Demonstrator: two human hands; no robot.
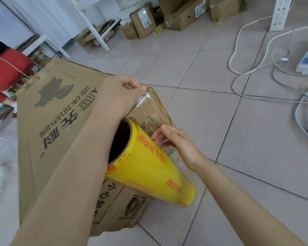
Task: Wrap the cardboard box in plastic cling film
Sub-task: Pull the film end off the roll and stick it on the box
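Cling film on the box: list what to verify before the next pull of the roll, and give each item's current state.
1. Film end anchored: ok. The left hand pinches the film at the top corner of the box.
2. Film flat on the box side: not ok. It bunches near the pinch.
3. Roll gripped: not ok. The right hand only touches the film beside it with its fingers.
4. Roll's lower end supported: cannot tell.
5. Floor beside the box: ok. The cables lie apart from it.
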